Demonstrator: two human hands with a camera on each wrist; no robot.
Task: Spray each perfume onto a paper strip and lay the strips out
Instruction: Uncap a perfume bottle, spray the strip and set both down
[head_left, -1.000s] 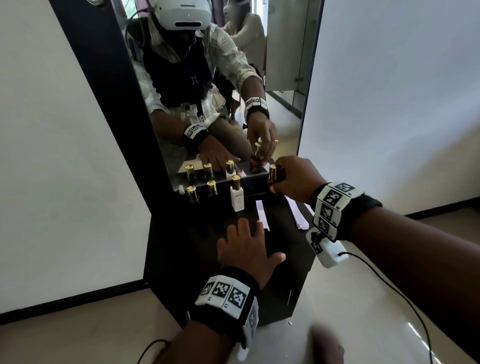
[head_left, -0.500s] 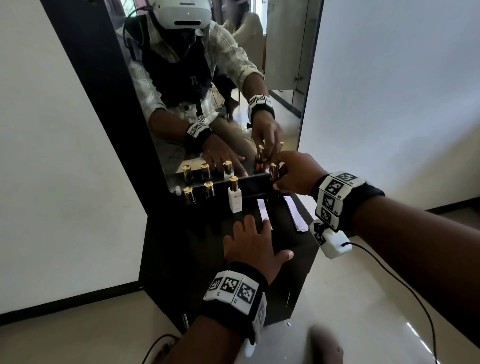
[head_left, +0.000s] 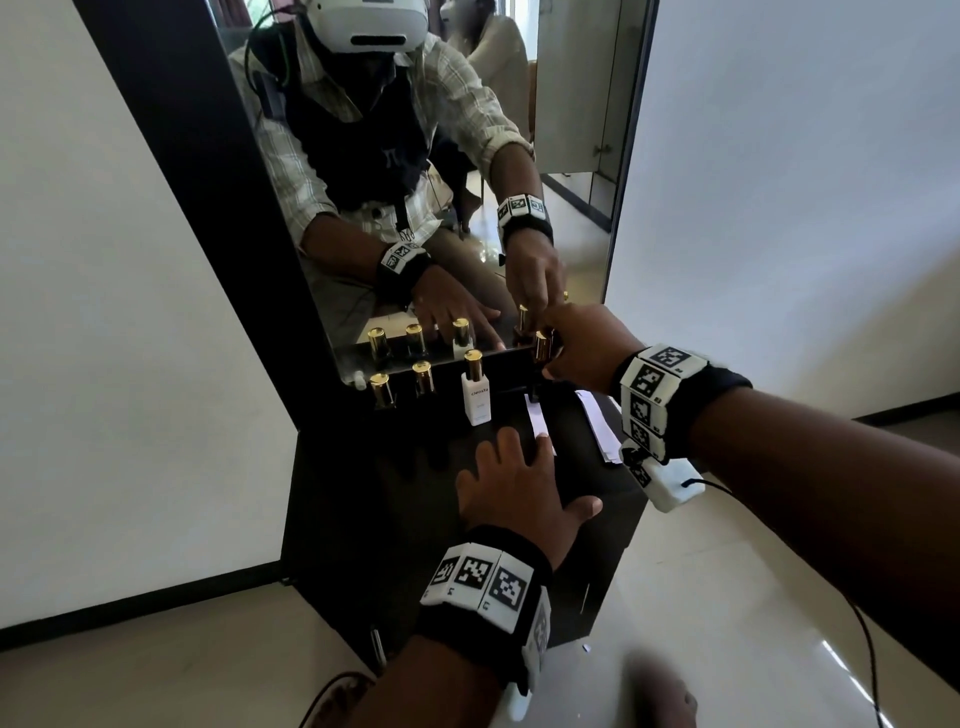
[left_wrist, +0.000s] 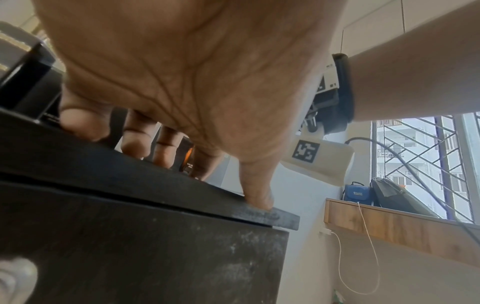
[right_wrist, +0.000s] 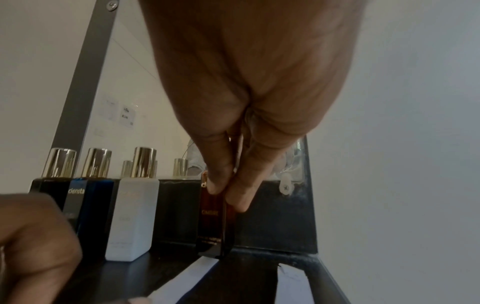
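Right wrist view: the right hand (right_wrist: 233, 127) is pinching a dark brown perfume bottle (right_wrist: 215, 222) by its upper part.
The bottle is standing at the bench's (head_left: 395, 467) back edge, against the mirror (head_left: 457, 171), over the far end of a paper strip (right_wrist: 187, 279). The left hand (head_left: 519, 488) is lying flat, fingers spread, pressing the strip's near end; a white bottle (head_left: 477, 397) is standing beside it.

Shiny gold metal caps (right_wrist: 144, 162) — matt dark wood cabinet (left_wrist: 135, 246).
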